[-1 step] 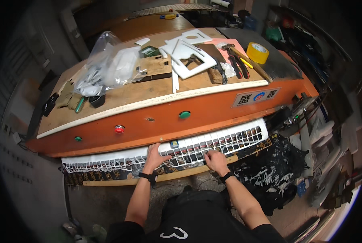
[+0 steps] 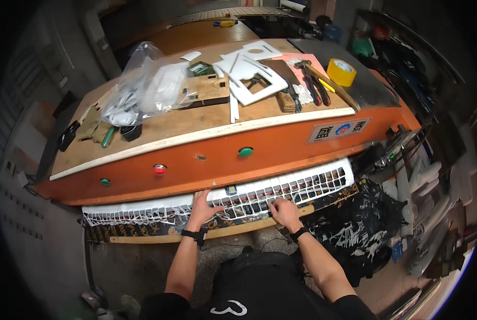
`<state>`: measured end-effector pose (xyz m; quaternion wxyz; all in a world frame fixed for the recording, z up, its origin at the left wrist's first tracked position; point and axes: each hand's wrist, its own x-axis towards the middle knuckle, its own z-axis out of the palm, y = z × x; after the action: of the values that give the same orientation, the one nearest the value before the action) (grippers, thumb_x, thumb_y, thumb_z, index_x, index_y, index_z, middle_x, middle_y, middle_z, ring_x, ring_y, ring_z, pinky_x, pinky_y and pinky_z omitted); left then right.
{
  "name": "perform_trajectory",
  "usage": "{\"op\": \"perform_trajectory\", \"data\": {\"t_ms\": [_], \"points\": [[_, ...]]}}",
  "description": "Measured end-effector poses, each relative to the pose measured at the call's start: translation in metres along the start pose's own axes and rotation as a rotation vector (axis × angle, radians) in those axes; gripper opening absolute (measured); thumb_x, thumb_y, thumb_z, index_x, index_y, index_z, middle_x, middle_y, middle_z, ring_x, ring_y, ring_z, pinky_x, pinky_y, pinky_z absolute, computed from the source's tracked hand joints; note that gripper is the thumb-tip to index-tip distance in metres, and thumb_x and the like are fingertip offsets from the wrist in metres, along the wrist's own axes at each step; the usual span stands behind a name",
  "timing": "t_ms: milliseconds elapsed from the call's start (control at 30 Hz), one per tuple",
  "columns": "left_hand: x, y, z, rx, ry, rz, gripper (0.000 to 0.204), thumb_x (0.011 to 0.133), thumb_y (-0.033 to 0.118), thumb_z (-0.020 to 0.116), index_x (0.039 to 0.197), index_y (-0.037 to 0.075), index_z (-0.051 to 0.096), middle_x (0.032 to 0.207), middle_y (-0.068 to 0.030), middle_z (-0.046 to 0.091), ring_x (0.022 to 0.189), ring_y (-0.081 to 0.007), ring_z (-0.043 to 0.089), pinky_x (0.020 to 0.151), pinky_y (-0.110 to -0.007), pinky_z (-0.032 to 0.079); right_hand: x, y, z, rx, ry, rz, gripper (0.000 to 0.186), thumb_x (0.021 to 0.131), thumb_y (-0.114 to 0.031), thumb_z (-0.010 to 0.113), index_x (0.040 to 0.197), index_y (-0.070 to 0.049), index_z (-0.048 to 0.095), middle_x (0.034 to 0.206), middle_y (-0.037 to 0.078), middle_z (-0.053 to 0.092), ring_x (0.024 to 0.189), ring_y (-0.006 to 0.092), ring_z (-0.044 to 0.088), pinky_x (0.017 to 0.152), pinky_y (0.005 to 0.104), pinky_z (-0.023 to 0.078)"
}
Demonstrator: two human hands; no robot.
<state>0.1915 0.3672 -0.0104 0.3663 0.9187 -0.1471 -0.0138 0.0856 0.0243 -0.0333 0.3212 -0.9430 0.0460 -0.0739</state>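
A long white sheet (image 2: 313,181), die-cut into a grid of small windows, lies on a ledge under the front of an orange machine (image 2: 281,154). My left hand (image 2: 203,207) rests flat on the sheet near its middle, fingers spread. My right hand (image 2: 284,212) is a little to the right with its fingers curled down into the cut windows, where dark pieces show through. Both wrists wear black bands. A wooden strip (image 2: 233,231) runs along the ledge just below my hands.
The machine front has a green button (image 2: 245,152), a red button (image 2: 159,170) and a small green one (image 2: 105,182). On its wooden top lie a clear plastic bag (image 2: 142,88), white cut frames (image 2: 252,74), pliers (image 2: 314,82) and a yellow tape roll (image 2: 341,71). Black printed scraps (image 2: 369,216) pile up at my right.
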Motion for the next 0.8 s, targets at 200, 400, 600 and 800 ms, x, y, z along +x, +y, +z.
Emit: {"op": "perform_trajectory", "data": {"t_ms": [200,400,600,800], "points": [[-0.049,-0.062,-0.070,-0.147,0.301,-0.389,0.057,0.081,0.022,0.095,0.128,-0.004,0.075,0.113,-0.0208,0.080,0.112,-0.0364,0.075,0.103,-0.045,0.057,0.038,-0.049,-0.020,0.220,-0.047,-0.094,0.022,0.099,-0.024,0.074,0.094,-0.003,0.072,0.093,0.019,0.073,0.092,0.0424,0.071,0.081,0.0518,0.056],[-0.071,-0.082,-0.174,0.289,0.973,-0.271,0.085,0.089,0.014,0.087,0.163,0.000,0.048,0.168,-0.0241,0.049,0.152,-0.0362,0.054,0.122,-0.040,0.045,0.084,-0.136,-0.076,0.204,0.199,-0.450,0.007,0.101,-0.006,0.068,0.101,0.001,0.067,0.103,0.019,0.069,0.102,0.0432,0.066,0.088,0.0488,0.054],[-0.051,-0.068,-0.235,0.085,0.775,-0.154,0.083,0.097,0.013,0.079,0.170,0.003,0.040,0.179,-0.0190,0.033,0.161,-0.0388,0.039,0.128,-0.041,0.037,0.093,-0.167,-0.095,0.354,0.258,-0.557,0.010,0.106,-0.005,0.061,0.113,0.001,0.065,0.113,0.022,0.068,0.109,0.0443,0.066,0.096,0.0493,0.054],[-0.073,-0.061,-0.171,0.106,0.746,-0.281,0.058,0.091,0.015,0.082,0.143,-0.003,0.064,0.137,-0.0277,0.068,0.133,-0.0473,0.061,0.114,-0.050,0.048,0.055,-0.133,-0.065,0.257,0.056,-0.391,0.020,0.102,-0.012,0.069,0.117,0.002,0.066,0.116,0.021,0.068,0.110,0.0433,0.067,0.095,0.0512,0.055]]}}
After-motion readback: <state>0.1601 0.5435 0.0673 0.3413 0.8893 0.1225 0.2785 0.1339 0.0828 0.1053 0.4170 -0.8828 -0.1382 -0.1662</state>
